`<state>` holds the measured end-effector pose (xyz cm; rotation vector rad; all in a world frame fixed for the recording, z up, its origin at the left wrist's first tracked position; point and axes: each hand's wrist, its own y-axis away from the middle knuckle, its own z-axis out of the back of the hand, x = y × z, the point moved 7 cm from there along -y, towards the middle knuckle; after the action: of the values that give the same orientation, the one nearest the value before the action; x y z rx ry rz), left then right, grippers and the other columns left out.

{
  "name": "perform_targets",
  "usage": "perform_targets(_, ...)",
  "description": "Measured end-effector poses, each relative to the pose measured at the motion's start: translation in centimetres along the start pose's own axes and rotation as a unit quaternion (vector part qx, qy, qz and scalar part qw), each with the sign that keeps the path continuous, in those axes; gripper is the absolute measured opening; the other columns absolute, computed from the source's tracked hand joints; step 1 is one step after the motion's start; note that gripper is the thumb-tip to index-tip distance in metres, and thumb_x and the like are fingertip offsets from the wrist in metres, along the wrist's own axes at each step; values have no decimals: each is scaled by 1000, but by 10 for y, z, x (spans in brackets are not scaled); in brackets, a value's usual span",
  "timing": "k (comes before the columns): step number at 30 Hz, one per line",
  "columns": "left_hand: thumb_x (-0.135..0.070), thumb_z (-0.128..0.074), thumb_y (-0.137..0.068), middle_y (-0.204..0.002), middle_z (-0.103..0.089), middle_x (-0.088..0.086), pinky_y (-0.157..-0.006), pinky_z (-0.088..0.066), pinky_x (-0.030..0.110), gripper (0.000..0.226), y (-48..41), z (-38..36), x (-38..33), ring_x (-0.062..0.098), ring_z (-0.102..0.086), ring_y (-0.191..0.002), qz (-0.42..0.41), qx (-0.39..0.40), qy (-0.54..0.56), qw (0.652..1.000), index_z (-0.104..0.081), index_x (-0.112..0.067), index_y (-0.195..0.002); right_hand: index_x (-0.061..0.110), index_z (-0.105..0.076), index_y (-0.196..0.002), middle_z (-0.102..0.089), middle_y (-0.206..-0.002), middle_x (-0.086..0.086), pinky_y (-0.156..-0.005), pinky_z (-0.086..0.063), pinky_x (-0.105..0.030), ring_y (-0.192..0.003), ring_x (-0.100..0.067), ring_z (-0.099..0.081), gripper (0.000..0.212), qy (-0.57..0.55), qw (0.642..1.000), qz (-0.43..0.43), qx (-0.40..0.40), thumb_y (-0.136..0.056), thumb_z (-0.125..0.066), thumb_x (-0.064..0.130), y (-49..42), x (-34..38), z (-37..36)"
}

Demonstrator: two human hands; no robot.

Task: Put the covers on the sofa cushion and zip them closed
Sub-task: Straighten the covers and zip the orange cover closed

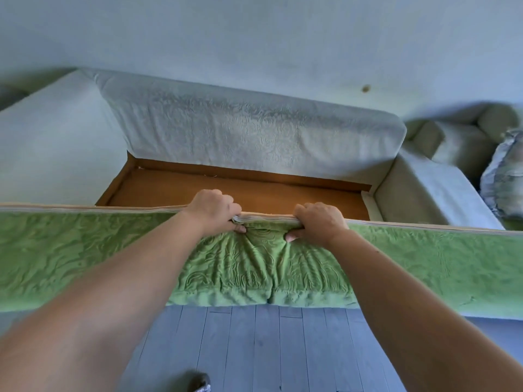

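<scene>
From where I sit the main risk is the zip catching: both my hands are bunching the green cover (254, 261) at its top edge in the centre of the frame, and loose fabric there could snag the teeth or let the pale seam (85, 208) slip apart if either grip eases; my left hand (210, 210) is clenched on the edge with its fingers (240, 229) pinching a fold, my right hand (318, 222) likewise clamped just beside it. The cushion stands on edge across the middle of the frame, in front of the bare orange sofa base (226, 190), its quilted cover puckered between my hands, smooth toward both sides.
</scene>
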<state>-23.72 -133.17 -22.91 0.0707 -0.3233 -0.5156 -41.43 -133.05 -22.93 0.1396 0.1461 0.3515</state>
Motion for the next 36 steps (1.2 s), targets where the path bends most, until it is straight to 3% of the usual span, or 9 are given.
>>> perform_targets(6,-63,-37,-88,-122,-54,2,-89,-36,39,51,-71,15,59,27,-44,-119,172,-46,67,982,-54,-22,-114,20,-45,-124,-51,-127,-5,-101,-33,-40,-121,-27,-43,58,-79,985,-119,-96,-83,-49,61,-72,-45,24)
perform_targets(12,-50,-37,-95,-129,-53,3,-108,-25,50,39,-166,9,115,29,-44,-123,286,-50,182,939,-54,-25,-120,27,-33,-138,-40,-140,-4,-112,-21,-39,-131,-27,-33,62,-158,966,-143,-145,-88,-39,62,-165,-92,35)
perform_targets(16,-47,-34,-97,-133,-51,2,-112,-19,51,39,-227,5,154,29,-41,-126,279,-57,225,932,-53,-27,-125,31,-24,-143,-32,-147,0,-115,-14,-37,-136,-22,-28,72,-145,986,-60,-53,-84,-35,70,-223,-130,45)
perform_targets(20,-44,-35,-97,-129,-54,2,-110,-23,47,37,-276,4,185,29,-43,-122,278,-61,228,931,-56,-27,-123,40,-12,-146,-12,-155,6,-116,-9,-39,-142,-19,-12,113,-118,991,-51,-32,-48,-4,98,-245,-187,44)
perform_targets(23,-27,-34,-97,-128,-54,2,-109,-23,50,31,-305,8,183,29,-43,-121,263,-50,214,939,-56,-26,-120,40,-27,-143,-14,-154,5,-115,-16,-41,-140,-21,-17,109,-73,995,-21,-69,-53,5,94,-258,-194,43)
perform_targets(25,-28,-34,-98,-130,-52,2,-109,-25,51,33,-323,16,169,27,-41,-123,237,-67,220,944,-53,-23,-124,32,-48,-133,-40,-142,-4,-106,-34,-42,-129,-26,-39,100,-59,992,-18,-107,-67,2,87,-272,-194,47)
perform_targets(29,-69,-17,-87,-151,-29,5,-111,-22,53,72,-344,33,116,27,-23,-140,175,-63,224,957,-36,-24,-140,19,-69,-102,-66,-92,-5,-72,-55,-37,-85,-29,-63,75,-58,976,-21,-208,-91,-11,64,-294,-206,53)
perform_targets(32,-89,7,-60,-153,-25,8,-110,-17,56,116,-343,34,79,31,-21,-141,160,-65,131,976,-25,-20,-147,17,-65,-110,-67,-98,-6,-75,-56,-39,-90,-29,-64,78,-38,983,-5,-181,-89,-10,68,-293,-229,40)
perform_targets(36,-88,-14,-65,-104,-65,9,-79,-49,48,103,-355,30,78,30,-60,-94,164,-187,71,966,-63,-8,-109,18,-51,-122,-61,-113,-12,-88,-50,-50,-104,-33,-60,89,51,986,-13,-160,-69,-26,85,-284,-264,9)
